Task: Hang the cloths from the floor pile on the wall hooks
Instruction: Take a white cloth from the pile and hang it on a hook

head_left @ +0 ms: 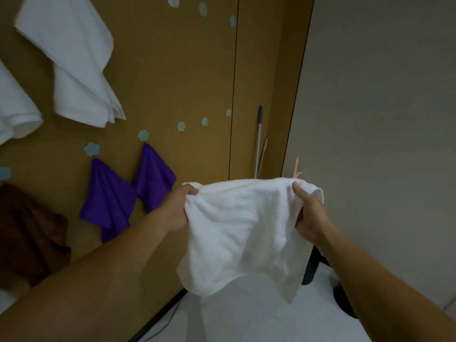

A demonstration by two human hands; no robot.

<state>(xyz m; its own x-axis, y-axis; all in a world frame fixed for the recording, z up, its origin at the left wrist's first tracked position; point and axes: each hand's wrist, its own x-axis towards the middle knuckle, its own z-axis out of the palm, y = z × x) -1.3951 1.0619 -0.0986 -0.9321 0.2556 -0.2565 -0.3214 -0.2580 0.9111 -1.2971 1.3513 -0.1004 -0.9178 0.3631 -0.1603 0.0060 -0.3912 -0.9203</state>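
At lower centre of the frame a white cloth [241,225] is held spread between the left hand [176,208] and the right hand [308,215]. The fingers [192,191] of each are curled tight on a top corner. One corner should be bunched before lifting, so that the fabric is caught firmly. Further off, at centre left, a free hook [181,126] is seen, its prong possibly blurred, beside two purple cloths [106,196] already hung.

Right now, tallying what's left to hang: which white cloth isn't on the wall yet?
The white cloth held between the left hand and right hand; the large white cloth and the left-edge white cloth already hang on the wall.
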